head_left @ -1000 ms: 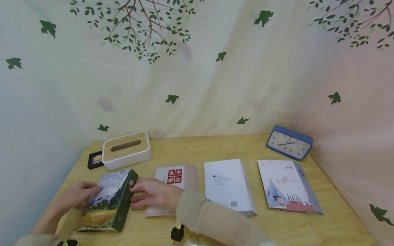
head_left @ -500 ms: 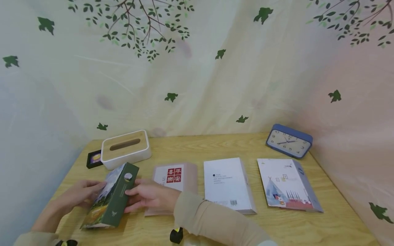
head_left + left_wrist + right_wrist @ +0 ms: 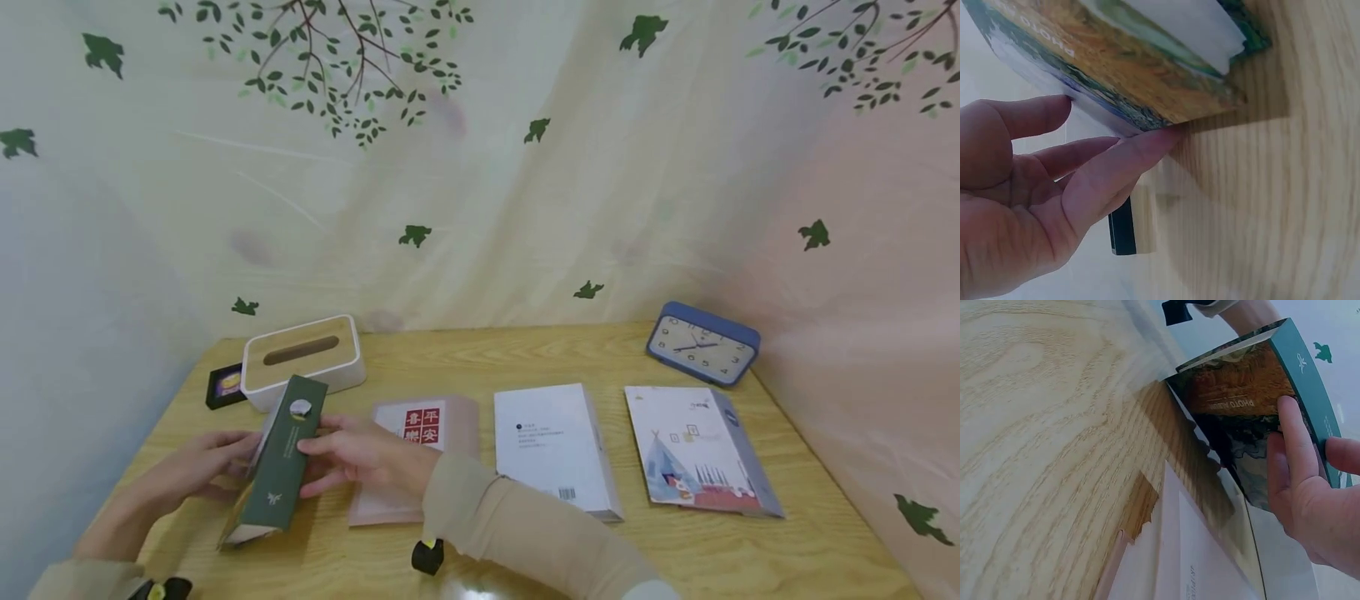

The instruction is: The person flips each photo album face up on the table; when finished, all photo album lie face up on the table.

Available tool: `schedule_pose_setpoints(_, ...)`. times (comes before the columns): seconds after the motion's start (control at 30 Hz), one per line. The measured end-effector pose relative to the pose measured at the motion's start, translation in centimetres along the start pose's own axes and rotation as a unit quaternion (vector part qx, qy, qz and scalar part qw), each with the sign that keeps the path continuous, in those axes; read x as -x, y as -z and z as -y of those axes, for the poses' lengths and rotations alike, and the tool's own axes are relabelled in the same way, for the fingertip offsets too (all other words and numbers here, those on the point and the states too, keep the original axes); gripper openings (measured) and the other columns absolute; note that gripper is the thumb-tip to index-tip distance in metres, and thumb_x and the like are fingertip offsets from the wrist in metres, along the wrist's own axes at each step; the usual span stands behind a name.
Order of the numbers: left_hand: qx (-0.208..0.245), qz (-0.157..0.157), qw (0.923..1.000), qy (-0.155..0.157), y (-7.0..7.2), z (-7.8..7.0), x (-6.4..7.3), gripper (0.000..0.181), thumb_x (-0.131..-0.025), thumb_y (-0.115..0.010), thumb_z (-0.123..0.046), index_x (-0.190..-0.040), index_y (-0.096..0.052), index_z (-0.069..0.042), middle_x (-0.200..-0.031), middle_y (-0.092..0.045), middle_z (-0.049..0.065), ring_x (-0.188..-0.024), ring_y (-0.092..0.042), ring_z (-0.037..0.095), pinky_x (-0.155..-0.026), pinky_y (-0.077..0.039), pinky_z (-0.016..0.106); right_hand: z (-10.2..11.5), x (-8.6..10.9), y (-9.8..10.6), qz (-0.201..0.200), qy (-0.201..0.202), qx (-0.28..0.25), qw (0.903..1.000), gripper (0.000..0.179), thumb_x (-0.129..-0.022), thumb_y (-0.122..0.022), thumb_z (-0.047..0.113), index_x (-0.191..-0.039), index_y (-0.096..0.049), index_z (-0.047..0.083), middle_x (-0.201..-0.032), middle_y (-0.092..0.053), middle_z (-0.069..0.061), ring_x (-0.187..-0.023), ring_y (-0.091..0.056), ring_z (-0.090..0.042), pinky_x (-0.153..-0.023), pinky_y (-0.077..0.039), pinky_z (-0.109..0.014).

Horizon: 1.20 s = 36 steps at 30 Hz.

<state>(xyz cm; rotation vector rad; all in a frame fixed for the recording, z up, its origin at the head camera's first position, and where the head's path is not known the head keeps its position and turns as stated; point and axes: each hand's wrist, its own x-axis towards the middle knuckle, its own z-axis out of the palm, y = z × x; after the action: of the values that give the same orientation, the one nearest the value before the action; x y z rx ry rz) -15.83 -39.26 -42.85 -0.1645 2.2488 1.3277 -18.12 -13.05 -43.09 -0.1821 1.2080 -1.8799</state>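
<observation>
The head view shows the green-spined album [image 3: 279,467] tilted spine-up at the table's [image 3: 510,354] left, pinched across the spine by the right hand [image 3: 367,452] and touched by the left hand [image 3: 197,472], fingers extended; probably stiff and fairly heavy, it best suits that spine grip.

Between the tissue box [image 3: 300,367] and blue clock [image 3: 703,347], the tabletop's [image 3: 487,358] far edge allowed passage; toward its left edge, the tilted green album [image 3: 281,467] barred it
</observation>
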Motion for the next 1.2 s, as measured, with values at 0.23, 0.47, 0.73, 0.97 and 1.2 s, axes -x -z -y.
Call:
schedule_pose_setpoints(0.23,0.009,0.001,1.0000,0.001,-0.3,-1.2,0.0,0.076,-0.109,-0.043,-0.044,-0.152,-0.022,0.016,-0.139,-0.051,0.035,-0.115,-0.063,0.039,-0.082,-0.058,0.055,0.9,0.0,0.1,0.010,0.004,0.008,0.9999,0.032,-0.101,-0.060,0.003,-0.133,-0.059,0.006,-0.112,-0.069,-0.016,-0.109,-0.066,-0.037,-0.084,-0.057,-0.055)
schedule_pose_setpoints(0.47,0.028,0.019,0.9994,-0.006,-0.8,-2.2,0.3,0.071,-0.111,-0.041,-0.037,-0.156,-0.015,0.011,-0.134,-0.057,0.030,-0.115,-0.064,0.039,-0.078,-0.059,0.054,1.5,0.0,0.3,0.002,0.011,0.021,0.9997,0.032,-0.101,-0.062,0.008,-0.133,-0.060,0.007,-0.109,-0.070,-0.014,-0.100,-0.068,-0.034,-0.081,-0.059,-0.054)
schedule_pose_setpoints(0.73,0.069,0.050,0.9962,-0.018,-1.0,-2.6,0.6,0.074,-0.111,-0.038,-0.036,-0.157,-0.005,0.011,-0.131,-0.060,0.022,-0.106,-0.068,0.031,-0.078,-0.060,0.053,1.8,0.1,0.4,0.006,0.015,0.024,0.9996,0.036,-0.102,-0.062,0.011,-0.138,-0.058,0.010,-0.107,-0.071,-0.014,-0.096,-0.069,-0.032,-0.081,-0.059,-0.052)
schedule_pose_setpoints(0.97,0.083,0.065,0.9932,-0.049,-0.9,-2.3,1.3,0.076,-0.111,-0.040,-0.035,-0.157,0.001,0.011,-0.135,-0.057,0.022,-0.105,-0.069,0.030,-0.077,-0.060,0.051,1.7,0.1,-0.1,0.004,0.018,0.029,0.9994,0.041,-0.102,-0.062,0.013,-0.142,-0.055,0.009,-0.107,-0.071,-0.013,-0.095,-0.069,-0.032,-0.080,-0.059,-0.052)
schedule_pose_setpoints(1.2,0.100,0.079,0.9906,-0.050,-0.9,-2.4,1.2,0.079,-0.110,-0.026,-0.052,-0.156,-0.012,0.010,-0.129,-0.060,0.017,-0.107,-0.067,0.030,-0.082,-0.059,0.051,1.6,-0.3,0.1,0.005,0.031,0.039,0.9988,0.044,-0.102,-0.063,0.014,-0.145,-0.052,0.008,-0.108,-0.070,-0.012,-0.096,-0.069,-0.034,-0.079,-0.060,-0.049)
